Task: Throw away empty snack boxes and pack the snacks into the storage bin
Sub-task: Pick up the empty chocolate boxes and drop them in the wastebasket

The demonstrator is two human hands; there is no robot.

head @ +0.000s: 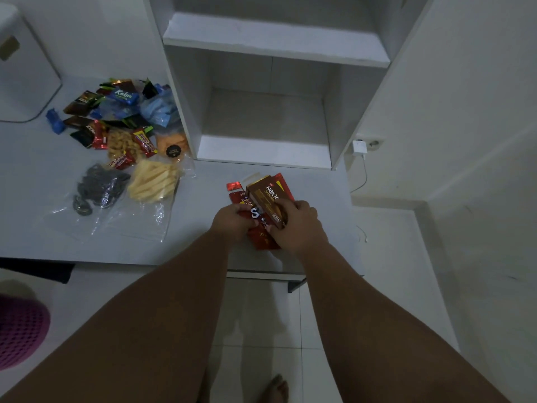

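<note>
On the white desk [43, 228], near its front right, lie a brown Nextar box [266, 194] and a flattened red snack box [261, 239] under it. My right hand [296, 225] grips the brown box from the right, fingers curled over its near end. My left hand [234, 222] holds the red box at its left side. A heap of loose snacks [122, 123] sits at the desk's back left: small wrapped bars, and clear bags of yellow sticks [154, 181], brown puffs and dark rings [98, 187].
A white shelf unit [270, 39] with open compartments rises behind the boxes. A white appliance [26, 71] stands at the far left. A purple mesh basket [20, 330] is on the floor at lower left. A wall socket with a charger [360, 146] is on the right.
</note>
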